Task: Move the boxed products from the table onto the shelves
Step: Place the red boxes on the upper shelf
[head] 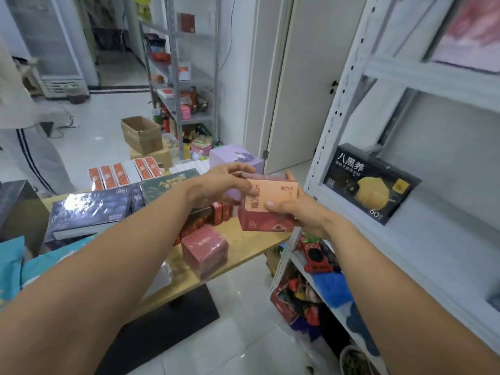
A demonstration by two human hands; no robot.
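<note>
Wooden table (243,255) at nine o'clock is holding most boxes (204,250) while your left hand (216,185) and right hand (303,215) are gripping one red box (266,220) mid-air, just beside the white shelf (433,239) at three o'clock, where one black box (370,182) is sitting.

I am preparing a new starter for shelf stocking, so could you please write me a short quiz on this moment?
1. True or false: the left hand and the right hand together hold the red box clear of the table.
2. The black box is: A) on the shelf B) on the table C) in the left hand.
3. Fill in: the second red box lies on the table, touched by ____ hand.
Key: 1 true; 2 A; 3 neither.
</note>
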